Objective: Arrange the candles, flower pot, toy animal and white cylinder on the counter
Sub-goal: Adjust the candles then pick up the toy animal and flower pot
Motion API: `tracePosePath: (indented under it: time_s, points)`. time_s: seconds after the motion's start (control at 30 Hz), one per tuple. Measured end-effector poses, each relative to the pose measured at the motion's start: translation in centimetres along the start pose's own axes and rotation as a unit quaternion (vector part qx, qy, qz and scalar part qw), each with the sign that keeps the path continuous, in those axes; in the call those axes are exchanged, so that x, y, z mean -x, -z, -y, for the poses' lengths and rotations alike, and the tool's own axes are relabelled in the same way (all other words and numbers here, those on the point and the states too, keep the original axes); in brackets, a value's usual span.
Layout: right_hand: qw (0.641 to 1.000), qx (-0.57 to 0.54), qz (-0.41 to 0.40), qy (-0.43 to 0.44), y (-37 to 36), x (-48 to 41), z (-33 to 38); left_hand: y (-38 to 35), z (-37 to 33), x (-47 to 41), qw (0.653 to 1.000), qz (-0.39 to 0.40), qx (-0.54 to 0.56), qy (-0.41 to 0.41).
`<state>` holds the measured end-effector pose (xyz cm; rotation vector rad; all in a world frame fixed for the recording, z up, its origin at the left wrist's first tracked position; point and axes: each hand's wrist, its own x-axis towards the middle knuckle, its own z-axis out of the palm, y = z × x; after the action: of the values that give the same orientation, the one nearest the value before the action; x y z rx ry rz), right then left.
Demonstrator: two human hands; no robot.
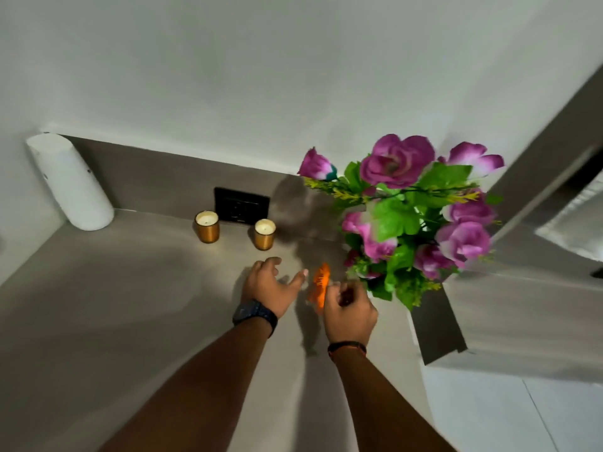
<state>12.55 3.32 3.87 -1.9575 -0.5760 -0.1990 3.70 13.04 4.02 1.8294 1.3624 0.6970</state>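
My right hand is closed around a small orange striped toy animal, held just above the grey counter. My left hand, with a dark watch on the wrist, hovers open just left of the toy, its fingers spread. Two gold-cupped candles stand near the back wall, one to the left and one to the right. A white cylinder stands in the far left corner. The flower pot's purple flowers and green leaves fill the right side; the pot itself is hidden under them.
A black wall socket sits on the backsplash between the candles. The counter ends at a right edge, with a dark panel and a white floor beyond. White walls close off the back and left.
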Motion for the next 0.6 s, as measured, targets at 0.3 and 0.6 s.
tracePosePath:
  time_s: [0.3, 0.6]
  points:
    - [0.977, 0.032, 0.029, -0.208, 2.9, -4.4, -6.8, -4.8, -3.6, 0.3, 0.99, 0.089, -0.064, 0.085]
    - [0.908, -0.074, 0.109, -0.397, -0.6, -7.4, -9.1, -6.4, -3.3, -1.8, 0.992, 0.068, -0.076, 0.07]
